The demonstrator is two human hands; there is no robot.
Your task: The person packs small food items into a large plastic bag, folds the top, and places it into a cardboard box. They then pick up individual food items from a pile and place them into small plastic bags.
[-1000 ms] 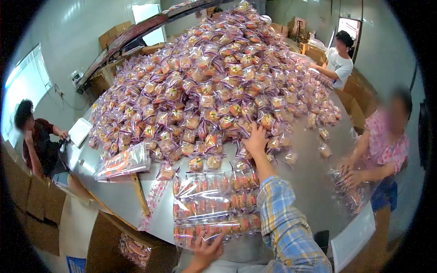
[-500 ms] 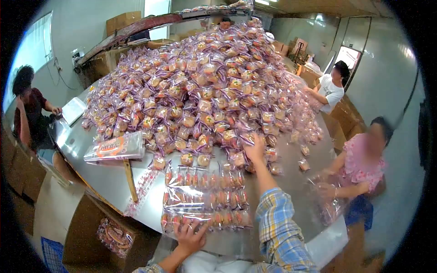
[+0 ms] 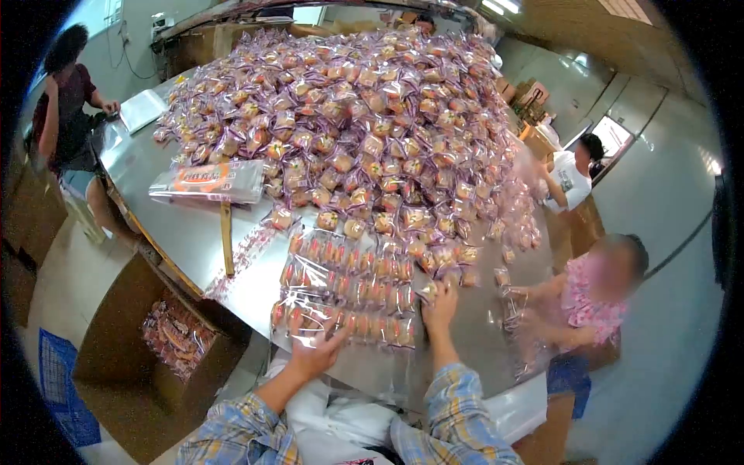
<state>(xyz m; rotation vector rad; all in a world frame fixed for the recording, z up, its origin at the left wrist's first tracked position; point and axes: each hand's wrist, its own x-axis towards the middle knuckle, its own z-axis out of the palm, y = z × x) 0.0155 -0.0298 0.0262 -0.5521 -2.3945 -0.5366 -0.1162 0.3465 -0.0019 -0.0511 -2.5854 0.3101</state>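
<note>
Three rows of packets (image 3: 377, 294) laid left-to-right on table (image 3: 133, 195); near row touched by loosely open left hand (image 3: 316, 355); single packet (image 3: 426, 292) pinched by right hand (image 3: 441, 311), just beside rows' right end.

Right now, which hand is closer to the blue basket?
Left. The left hand is on the nearest row of packets, across the box from the blue basket; the right hand is farther, at a packet right of the rows.

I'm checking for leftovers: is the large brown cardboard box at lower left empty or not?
Not empty: the large brown cardboard box stands open, and crinkled pinkish plastic packaging shows inside it.
</note>
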